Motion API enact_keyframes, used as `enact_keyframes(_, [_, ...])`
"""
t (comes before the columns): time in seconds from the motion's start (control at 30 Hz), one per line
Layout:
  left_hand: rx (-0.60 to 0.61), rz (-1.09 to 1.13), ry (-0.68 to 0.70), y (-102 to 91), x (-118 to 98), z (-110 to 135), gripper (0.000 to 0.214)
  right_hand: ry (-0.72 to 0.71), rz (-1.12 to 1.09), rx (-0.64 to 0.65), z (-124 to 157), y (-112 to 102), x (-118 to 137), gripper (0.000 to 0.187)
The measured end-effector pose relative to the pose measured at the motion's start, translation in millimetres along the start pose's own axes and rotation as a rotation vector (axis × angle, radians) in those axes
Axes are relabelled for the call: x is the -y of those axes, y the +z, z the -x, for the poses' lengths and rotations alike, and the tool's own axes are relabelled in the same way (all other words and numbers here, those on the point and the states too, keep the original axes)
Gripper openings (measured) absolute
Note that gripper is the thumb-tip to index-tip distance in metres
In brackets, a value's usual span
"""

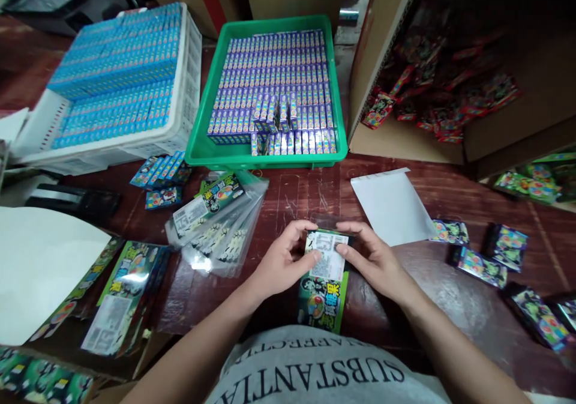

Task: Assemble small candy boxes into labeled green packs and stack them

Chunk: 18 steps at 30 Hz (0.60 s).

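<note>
Both hands hold a green printed packet [323,287] with a white label at its top end, low over the dark red table [297,197]. My left hand [283,263] grips the packet's upper left edge, thumb on the label. My right hand [373,260] closes on the upper right edge, thumb also pressing the label. A fanned stack of clear packets with green header cards [218,224] lies just left of my left hand. A white sheet [391,206] lies beyond my right hand.
A green tray [204,152] of purple boxes stands ahead, a white crate [189,92] of blue boxes at its left. Loose blue boxes [159,173] lie below the crate. Small dark packets [481,266] are scattered at right. A cardboard box [405,143] holds red packets. More green packets [128,284] lie left.
</note>
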<state>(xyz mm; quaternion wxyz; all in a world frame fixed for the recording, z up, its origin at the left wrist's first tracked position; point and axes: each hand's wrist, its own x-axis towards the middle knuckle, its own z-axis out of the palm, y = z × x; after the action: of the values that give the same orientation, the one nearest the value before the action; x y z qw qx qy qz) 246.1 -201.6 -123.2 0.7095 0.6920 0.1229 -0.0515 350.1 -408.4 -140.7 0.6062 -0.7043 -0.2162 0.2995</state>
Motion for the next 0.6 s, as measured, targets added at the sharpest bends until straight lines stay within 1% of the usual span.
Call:
enact_keyframes(0.07, [-0.025, -0.018, -0.005, -3.0, -2.6, -3.5, 0.029, 0.003, -0.124, -0.133, 5.2, 8.6, -3.4, 0.046])
enact_keyframes(0.1, [-0.046, -0.033, -0.013, -3.8, -3.5, -5.6, 0.025, 0.006, -0.177, -0.21, 7.5, 13.3, -4.9, 0.045])
enact_keyframes(0.17, [-0.087, -0.052, -0.013, -4.4, -4.8, -10.6, 0.021, 0.027, -0.204, -0.32, 10.0, 21.0, -6.5, 0.032])
enact_keyframes(0.23, [-0.126, -0.052, 0.021, -4.3, -5.7, -16.0, 0.019, 0.068, -0.164, -0.337, 9.5, 25.0, -6.2, 0.024])
enact_keyframes(0.33, [-0.128, -0.009, 0.047, -4.3, -7.1, -22.4, 0.018, 0.095, -0.151, -0.313, 6.9, 26.3, -4.7, 0.029])
enact_keyframes(0.37, [-0.123, 0.003, 0.037, -4.3, -7.6, -23.6, 0.018, 0.086, -0.181, -0.342, 6.6, 27.0, -4.7, 0.034])
enact_keyframes(0.43, [-0.123, 0.017, 0.014, -4.4, -8.5, -24.3, 0.018, 0.055, -0.259, -0.458, 7.8, 30.4, -5.8, 0.038])
enact_keyframes(0.5, [-0.15, 0.031, -0.003, -3.9, -9.6, -23.7, 0.018, 0.04, -0.29, -0.555, 10.3, 35.1, -6.9, 0.029])
enact_keyframes(0.57, [-0.168, 0.064, -0.016, -2.9, -11.3, -22.6, 0.016, 0.059, -0.254, -0.56, 12.3, 38.2, -6.1, 0.02])
enact_keyframes(0.6, [-0.17, 0.081, -0.024, -2.4, -12.4, -22.2, 0.015, 0.074, -0.228, -0.536, 12.4, 38.2, -4.6, 0.02])
